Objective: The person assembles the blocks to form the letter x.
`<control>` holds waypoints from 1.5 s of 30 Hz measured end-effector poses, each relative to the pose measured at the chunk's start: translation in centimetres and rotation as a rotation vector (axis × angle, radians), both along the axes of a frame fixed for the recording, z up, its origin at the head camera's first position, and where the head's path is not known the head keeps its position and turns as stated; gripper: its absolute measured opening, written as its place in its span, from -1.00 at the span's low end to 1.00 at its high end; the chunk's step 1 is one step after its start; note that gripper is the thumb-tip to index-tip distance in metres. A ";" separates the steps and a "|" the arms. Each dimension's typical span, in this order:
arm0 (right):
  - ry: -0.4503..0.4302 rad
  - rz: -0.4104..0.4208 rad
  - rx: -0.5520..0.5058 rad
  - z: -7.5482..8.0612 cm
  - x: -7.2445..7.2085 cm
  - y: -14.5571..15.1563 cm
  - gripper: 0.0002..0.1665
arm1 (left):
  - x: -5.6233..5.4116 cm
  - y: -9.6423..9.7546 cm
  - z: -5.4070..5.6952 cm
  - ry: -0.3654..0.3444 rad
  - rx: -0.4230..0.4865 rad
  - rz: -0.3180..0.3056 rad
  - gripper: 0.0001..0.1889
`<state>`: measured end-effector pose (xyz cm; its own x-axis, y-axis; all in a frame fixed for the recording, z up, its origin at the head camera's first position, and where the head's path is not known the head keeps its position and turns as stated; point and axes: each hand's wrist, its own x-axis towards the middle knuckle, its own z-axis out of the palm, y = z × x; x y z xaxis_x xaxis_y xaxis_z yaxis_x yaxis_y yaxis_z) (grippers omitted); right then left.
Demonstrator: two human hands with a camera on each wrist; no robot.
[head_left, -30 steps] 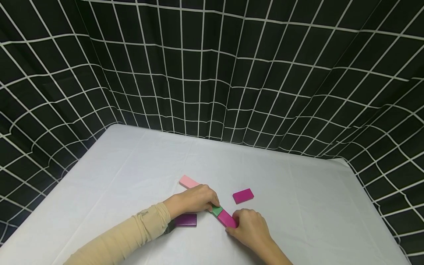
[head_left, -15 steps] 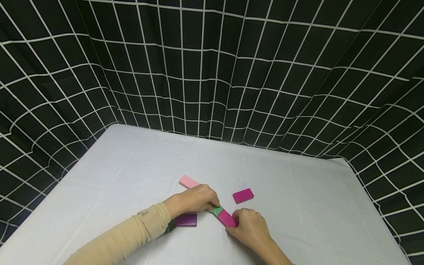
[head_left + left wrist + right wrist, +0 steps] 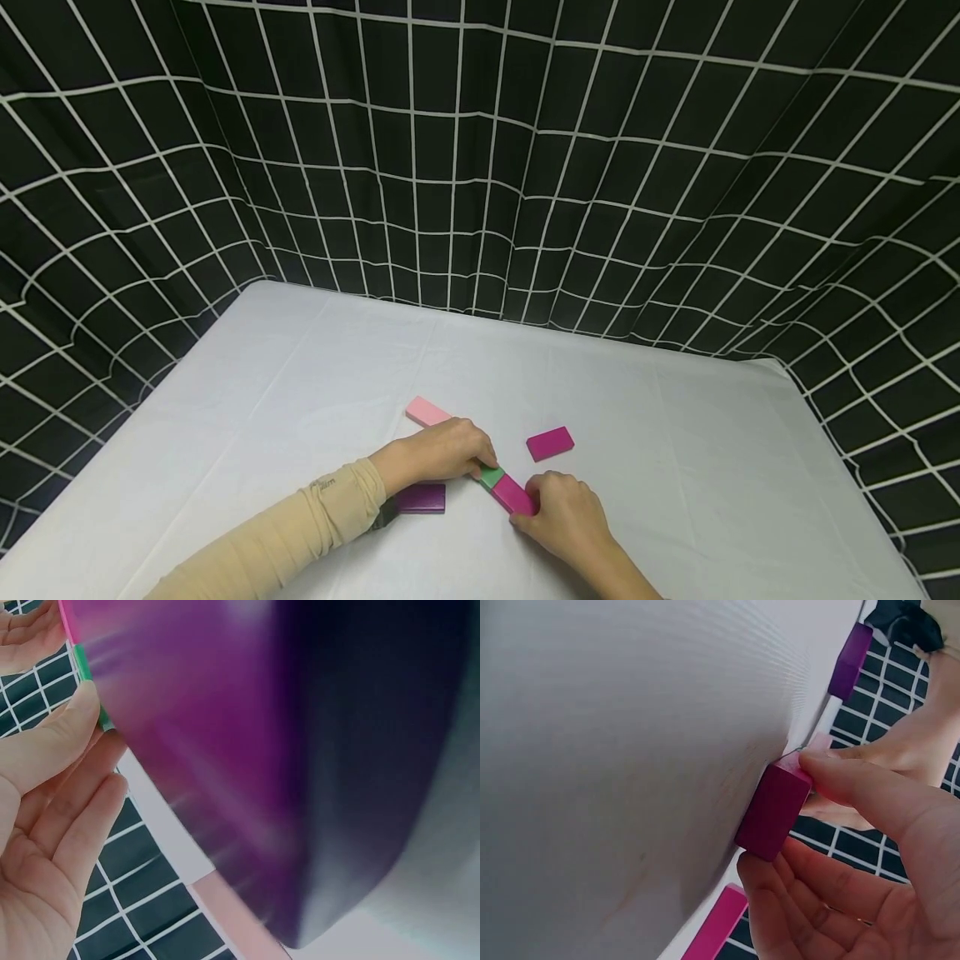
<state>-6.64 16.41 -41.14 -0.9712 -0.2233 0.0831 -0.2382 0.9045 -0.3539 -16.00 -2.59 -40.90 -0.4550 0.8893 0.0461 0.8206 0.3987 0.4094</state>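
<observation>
In the head view, the left hand pinches a green block and the right hand pinches a magenta block; the blocks meet end to end, presumably held so to keep them aligned. Under them is a white-covered worktop, backed by a black, white-gridded curtain.

The left wrist view shows thumb opposing fingers across the green block.

In the right wrist view, thumb and finger brace the magenta block's opposite sides, likely for steering.
</observation>
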 end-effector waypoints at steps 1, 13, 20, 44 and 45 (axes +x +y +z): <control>0.000 0.001 0.000 0.0 0.0 0.0 -0.71 | 0.0 0.0 0.0 0.000 -0.002 0.001 -0.76; -0.012 0.019 -0.035 0.2 0.2 0.3 -0.69 | 0.2 -0.1 0.0 0.016 -0.015 0.015 -0.76; 0.010 0.056 -0.059 1.4 -0.5 1.2 -0.71 | 0.1 -0.4 0.1 0.013 -0.037 0.011 -0.71; -0.279 0.361 -0.475 0.8 -5.1 2.4 -0.57 | 3.6 -6.2 1.0 -0.144 0.017 0.173 -0.61; -0.291 0.358 -0.484 0.8 -5.1 2.4 -0.57 | 3.8 -6.4 1.0 -0.139 0.012 0.174 -0.61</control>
